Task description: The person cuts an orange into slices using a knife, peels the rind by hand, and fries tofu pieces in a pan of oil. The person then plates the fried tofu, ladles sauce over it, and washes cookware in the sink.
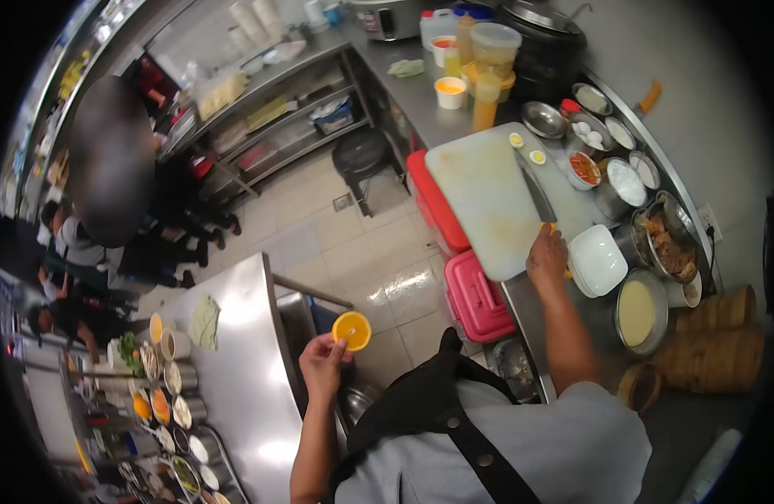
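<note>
My left hand [324, 363] pinches an orange slice [352, 331], its round cut face showing, in front of the left steel table. Over at the right counter, my right hand [547, 259] is closed around the yellow handle of a knife [536, 195], whose blade lies over the white cutting board [479, 193]. Two egg halves [537, 157] rest on the board beyond the blade tip. Close to the right hand are stacked white square dishes [598, 260].
A steel table [236, 370] with containers stands left. Along the right counter are bowls, a pot of pale liquid [637, 312] and bamboo steamers [706, 357]. Red bins [475, 298] sit below the board. A black stool [366, 158] stands ahead; several people are at far left.
</note>
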### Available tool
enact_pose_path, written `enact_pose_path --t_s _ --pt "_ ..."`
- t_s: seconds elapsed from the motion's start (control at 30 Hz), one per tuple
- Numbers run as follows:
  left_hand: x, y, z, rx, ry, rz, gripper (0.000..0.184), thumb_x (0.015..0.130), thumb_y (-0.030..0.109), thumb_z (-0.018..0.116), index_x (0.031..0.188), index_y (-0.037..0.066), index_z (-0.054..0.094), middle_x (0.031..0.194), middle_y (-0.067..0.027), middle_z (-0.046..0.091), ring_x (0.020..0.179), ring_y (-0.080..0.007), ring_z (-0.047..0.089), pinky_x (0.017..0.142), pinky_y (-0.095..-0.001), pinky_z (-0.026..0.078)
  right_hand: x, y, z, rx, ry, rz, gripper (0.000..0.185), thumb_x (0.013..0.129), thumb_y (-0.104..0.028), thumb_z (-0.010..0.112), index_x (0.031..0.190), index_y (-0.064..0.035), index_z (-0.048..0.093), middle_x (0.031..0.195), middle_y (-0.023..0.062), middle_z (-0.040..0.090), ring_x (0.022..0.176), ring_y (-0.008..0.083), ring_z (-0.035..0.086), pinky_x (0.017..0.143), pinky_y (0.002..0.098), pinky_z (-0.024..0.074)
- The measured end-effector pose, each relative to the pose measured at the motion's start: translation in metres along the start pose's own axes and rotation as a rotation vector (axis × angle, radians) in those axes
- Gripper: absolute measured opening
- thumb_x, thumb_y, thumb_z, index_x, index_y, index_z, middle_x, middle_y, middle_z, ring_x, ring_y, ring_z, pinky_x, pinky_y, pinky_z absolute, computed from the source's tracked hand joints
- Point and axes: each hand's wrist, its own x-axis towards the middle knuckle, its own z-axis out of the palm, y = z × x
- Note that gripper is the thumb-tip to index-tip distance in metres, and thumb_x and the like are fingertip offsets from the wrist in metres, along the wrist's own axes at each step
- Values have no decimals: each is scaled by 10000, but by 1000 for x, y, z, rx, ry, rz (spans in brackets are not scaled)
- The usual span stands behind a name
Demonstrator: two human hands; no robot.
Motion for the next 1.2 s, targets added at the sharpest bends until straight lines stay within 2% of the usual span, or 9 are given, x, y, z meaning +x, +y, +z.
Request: enact_pose_path --t_s 0.2,0.3,0.33,0.37,0.47,0.63,0.83,0.97,1.2 --pt "103 29 123 133 -357 30 145 858 87 656 913 -36 601 734 -68 637 645 -112 626 570 -228 509 13 30 42 -179 -90 169 177 827 -81 538 987 -15 502 901 184 598 744 297 614 665 414 481" --pt "148 21 186 132 -444 67 142 845 86 660 895 -38 612 702 -72 635 615 -122 630 534 -237 508 7 17 22 32 -160 198 292 823 -184 544 1030 -6 442 813 219 593 807 359 627 738 442 501" --pt "166 14 206 168 -477 102 145 839 86 662 890 -41 615 696 -75 635 604 -127 631 524 -241 508 2 15 16 177 -285 276 476 819 -251 557 1173 12 378 875 265 604 882 428 608 797 470 487" --pt "180 16 225 250 -513 81 202 847 101 660 955 -60 607 770 -87 645 637 -144 645 574 -257 548 -9 11 8 174 -299 293 476 819 -251 557 1173 12 378 875 265 604 882 428 608 797 470 487" --pt "223 -5 273 213 -557 18 156 843 103 660 873 -33 589 730 -90 639 610 -140 638 529 -255 537 -54 8 -19 456 -320 428 526 861 -284 551 1265 5 377 1013 295 597 945 456 584 823 473 469" --pt "255 -8 310 121 -603 -53 138 823 85 673 855 -21 590 696 -101 633 554 -149 630 479 -254 523 -107 -26 -92 584 -394 342 397 950 -317 454 1240 -46 480 1070 258 601 987 438 575 853 441 454" --pt "264 1 321 189 -654 -27 148 812 78 678 836 -27 577 645 -95 618 499 -146 606 433 -253 500 -99 -65 -116 598 -478 361 375 945 -275 480 1258 -69 475 913 246 625 878 436 590 749 438 469" --pt "263 2 324 232 -639 -18 144 808 67 679 820 -25 569 640 -97 615 491 -140 597 428 -253 495 -89 -73 -118 568 -533 383 408 938 -280 493 1264 -35 491 968 278 610 929 429 588 799 423 462" --pt "264 -2 324 228 -608 -44 134 807 60 676 817 -27 574 656 -90 619 506 -127 595 437 -247 481 -59 -75 -135 332 -656 210 388 934 -232 490 1268 -34 489 803 262 606 736 443 582 645 484 442"
